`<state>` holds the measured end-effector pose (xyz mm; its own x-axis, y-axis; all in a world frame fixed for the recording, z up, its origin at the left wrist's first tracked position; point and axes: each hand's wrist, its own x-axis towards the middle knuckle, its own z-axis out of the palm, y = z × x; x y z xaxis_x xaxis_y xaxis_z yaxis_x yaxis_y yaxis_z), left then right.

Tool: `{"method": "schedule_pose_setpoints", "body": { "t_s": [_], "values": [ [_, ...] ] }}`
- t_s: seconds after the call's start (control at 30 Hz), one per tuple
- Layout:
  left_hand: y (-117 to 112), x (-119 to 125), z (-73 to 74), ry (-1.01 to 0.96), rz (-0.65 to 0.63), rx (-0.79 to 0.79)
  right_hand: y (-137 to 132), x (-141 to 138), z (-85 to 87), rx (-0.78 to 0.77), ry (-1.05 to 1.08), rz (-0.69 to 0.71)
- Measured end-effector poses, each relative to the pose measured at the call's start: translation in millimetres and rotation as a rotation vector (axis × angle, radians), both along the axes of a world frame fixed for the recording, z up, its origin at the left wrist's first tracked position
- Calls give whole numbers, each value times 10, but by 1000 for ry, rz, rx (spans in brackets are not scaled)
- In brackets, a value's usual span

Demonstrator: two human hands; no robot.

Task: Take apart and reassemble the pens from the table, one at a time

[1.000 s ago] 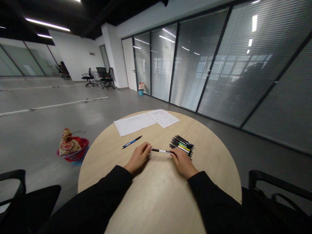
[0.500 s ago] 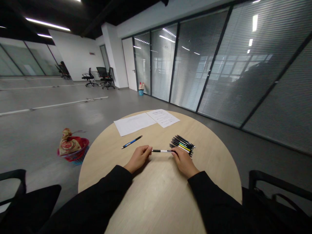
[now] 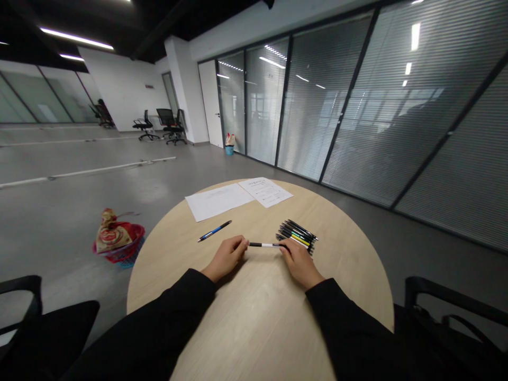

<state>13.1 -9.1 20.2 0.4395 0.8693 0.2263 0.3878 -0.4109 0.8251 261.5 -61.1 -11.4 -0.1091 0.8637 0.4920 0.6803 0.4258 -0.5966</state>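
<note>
A slim black-and-white pen [image 3: 266, 245] is held level between my two hands, over the middle of the round table [image 3: 254, 317]. The fingertips of my left hand [image 3: 228, 255] pinch its left end. My right hand [image 3: 299, 262] is closed on the other end, which its fingers partly hide. Just beyond my right hand lies a row of several pens [image 3: 299, 232], mostly black, with a yellow and a green one among them; the hand covers part of the row. A blue-and-black pen [image 3: 215, 231] lies alone, slanted, beyond my left hand.
Two printed sheets of paper [image 3: 220, 201] lie at the table's far edge. On the floor to the left, a red basket [image 3: 137, 233] holds a brown bag [image 3: 113, 235]. Black chairs flank the table, one armrest [image 3: 456, 299] at right. Blinds-covered glass walls stand behind.
Both hands keep hold of the pen in nearly the same place. My left fingertips have shifted very slightly at its end. The other pens and papers have not moved.
</note>
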Motion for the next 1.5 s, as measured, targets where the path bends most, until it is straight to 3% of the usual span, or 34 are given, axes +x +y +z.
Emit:
{"method": "schedule_pose_setpoints", "body": {
  "t_s": [0.17,0.4,0.7,1.2,1.5],
  "values": [
    [-6,7,-8,-29,8,-30,3,0,-1,1,3,5],
    [-2,-3,-10,-50,-28,79,7,10,-14,2,9,-2],
    [-1,9,6,69,47,35,5,0,0,-5,23,19],
    [100,-21,-106,-149,114,96,34,24,-41,-3,40,-18],
    [112,-30,-106,-71,179,171,30,29,-43,-19,50,-57]
  ]
}}
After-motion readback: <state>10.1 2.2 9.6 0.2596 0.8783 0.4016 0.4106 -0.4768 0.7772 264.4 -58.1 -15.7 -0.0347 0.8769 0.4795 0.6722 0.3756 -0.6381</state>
